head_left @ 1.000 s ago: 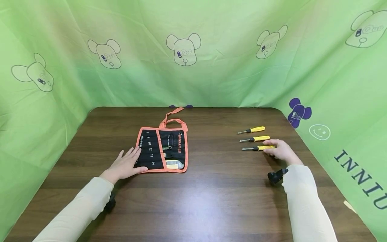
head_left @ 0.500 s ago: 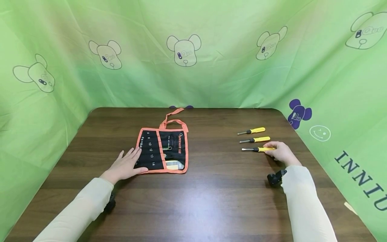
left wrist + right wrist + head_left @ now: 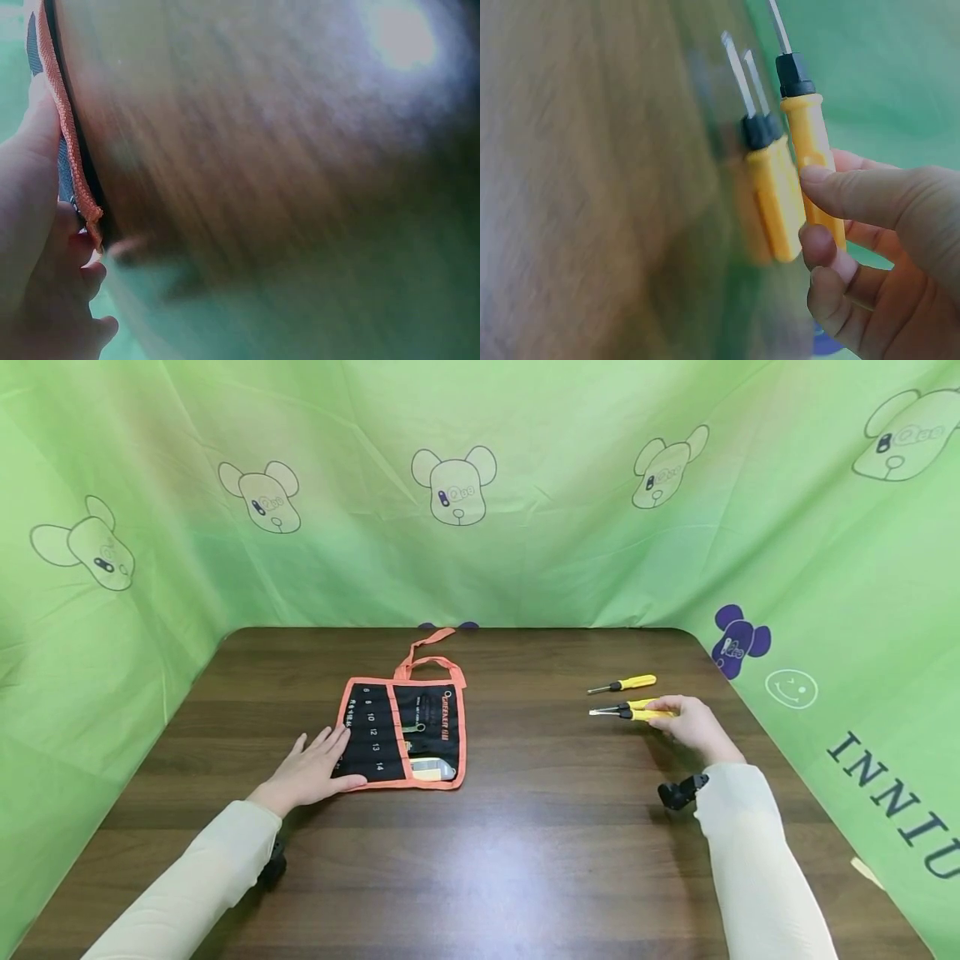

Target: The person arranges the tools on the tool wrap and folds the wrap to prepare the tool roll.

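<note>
In the head view, a black tool pouch [image 3: 400,783] with orange trim lies flat on the left of the table. My left hand [image 3: 306,772] rests on its left part with the fingers spread; the left wrist view shows the pouch's orange edge [image 3: 66,127] beside that hand. Over on the right, my right hand [image 3: 697,727] pinches the yellow handle of a screwdriver [image 3: 808,127] between thumb and fingers, its shaft pointing left in the head view. That screwdriver is lifted and overlaps the middle screwdriver [image 3: 640,703]. A third screwdriver [image 3: 636,682] lies farther back.
A grey-and-yellow item [image 3: 435,769] and a small green-ended piece [image 3: 414,727] sit in the pouch's right part. Orange ties [image 3: 411,662] trail from its back edge. Green printed cloth [image 3: 525,568] hangs around the brown wooden table [image 3: 480,860].
My right hand has taken hold of the nearest screwdriver and raised it back and slightly left, up to the middle one. The left hand and the pouch stay in place.
</note>
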`<state>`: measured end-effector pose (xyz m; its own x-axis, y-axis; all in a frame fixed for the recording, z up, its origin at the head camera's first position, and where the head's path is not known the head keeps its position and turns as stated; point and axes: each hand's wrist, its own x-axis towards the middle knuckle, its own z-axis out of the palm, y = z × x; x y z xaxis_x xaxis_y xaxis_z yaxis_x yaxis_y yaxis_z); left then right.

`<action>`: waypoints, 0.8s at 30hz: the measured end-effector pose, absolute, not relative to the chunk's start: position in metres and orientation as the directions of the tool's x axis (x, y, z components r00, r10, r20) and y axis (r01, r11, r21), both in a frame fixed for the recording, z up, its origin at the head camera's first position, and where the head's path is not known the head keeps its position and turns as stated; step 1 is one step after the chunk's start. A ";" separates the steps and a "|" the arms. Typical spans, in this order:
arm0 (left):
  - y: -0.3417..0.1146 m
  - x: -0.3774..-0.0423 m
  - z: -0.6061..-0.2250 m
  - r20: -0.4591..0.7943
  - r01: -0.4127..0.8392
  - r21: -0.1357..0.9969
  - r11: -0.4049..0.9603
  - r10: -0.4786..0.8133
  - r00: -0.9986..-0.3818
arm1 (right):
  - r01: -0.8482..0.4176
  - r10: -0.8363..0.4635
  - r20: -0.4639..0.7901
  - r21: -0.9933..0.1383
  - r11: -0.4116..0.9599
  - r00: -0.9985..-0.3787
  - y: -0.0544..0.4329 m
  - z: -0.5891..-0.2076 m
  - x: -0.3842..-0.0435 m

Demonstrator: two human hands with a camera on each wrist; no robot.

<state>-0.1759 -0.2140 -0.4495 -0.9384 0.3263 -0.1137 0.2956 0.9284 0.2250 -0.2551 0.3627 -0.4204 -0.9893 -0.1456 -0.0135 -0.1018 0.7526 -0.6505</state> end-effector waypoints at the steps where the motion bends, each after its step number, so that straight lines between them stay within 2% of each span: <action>1: -0.214 -0.176 -0.449 -0.115 0.294 0.227 0.928 0.325 -0.939 | -0.119 -0.152 0.004 -0.642 0.758 -0.988 0.360 -0.417 -0.255; 7: -0.214 -0.176 -0.448 -0.122 0.291 0.226 0.930 0.323 -0.938 | -0.228 -0.191 0.125 -0.564 0.794 -0.974 0.342 -0.402 -0.262; 14: -0.214 -0.175 -0.449 -0.121 0.293 0.228 0.928 0.326 -0.938 | -0.316 -0.226 0.225 -0.547 0.775 -0.948 0.310 -0.384 -0.267; 24: -0.214 -0.176 -0.449 -0.122 0.291 0.225 0.930 0.323 -0.938 | -0.365 -0.249 0.274 -0.556 0.747 -0.929 0.259 -0.365 -0.275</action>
